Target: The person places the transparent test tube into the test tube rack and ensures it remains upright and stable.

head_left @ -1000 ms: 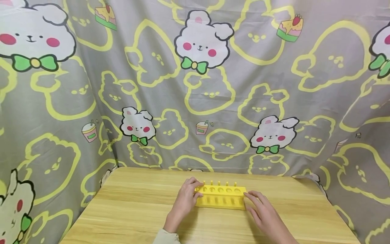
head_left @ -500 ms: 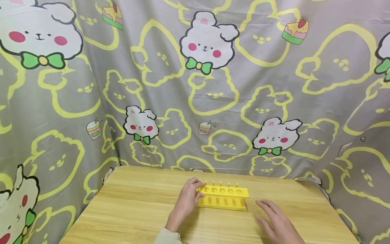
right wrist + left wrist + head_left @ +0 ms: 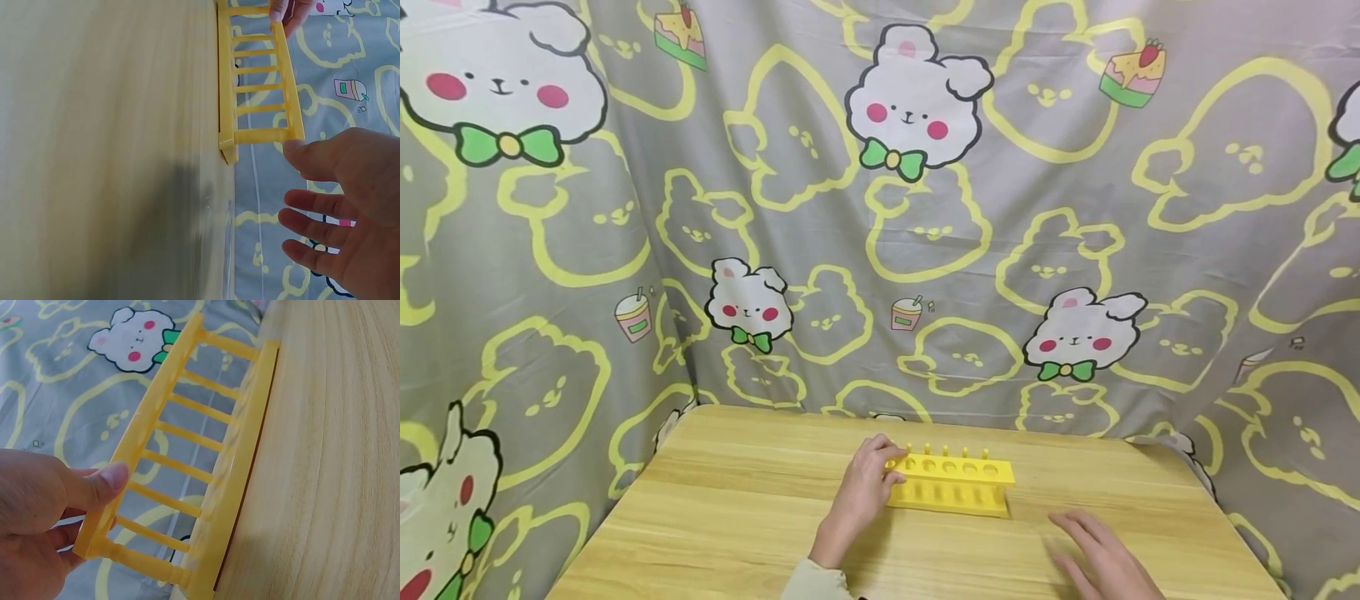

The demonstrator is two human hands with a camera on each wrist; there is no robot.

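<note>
A yellow plastic test tube rack (image 3: 953, 477) stands upright on the table, with a row of round holes in its top plate and short pegs along the back. My left hand (image 3: 860, 492) grips the left end of that top plate; the left wrist view shows the thumb (image 3: 112, 478) on the plate and fingers tucked around its end. Off to the right and nearer the front, my right hand (image 3: 1108, 554) is apart from the rack and holds nothing. Its fingers (image 3: 312, 228) are extended and spread in the right wrist view. No tubes show in the holes.
The light wood-grain table (image 3: 715, 500) runs back to a grey curtain (image 3: 820, 392) printed with white rabbits and yellow outlines. The cloth also hangs along the left and right sides of the table.
My right hand has let go of the rack's right end and moved right and toward the front. My left hand keeps its grip on the left end. The head view has shifted slightly.
</note>
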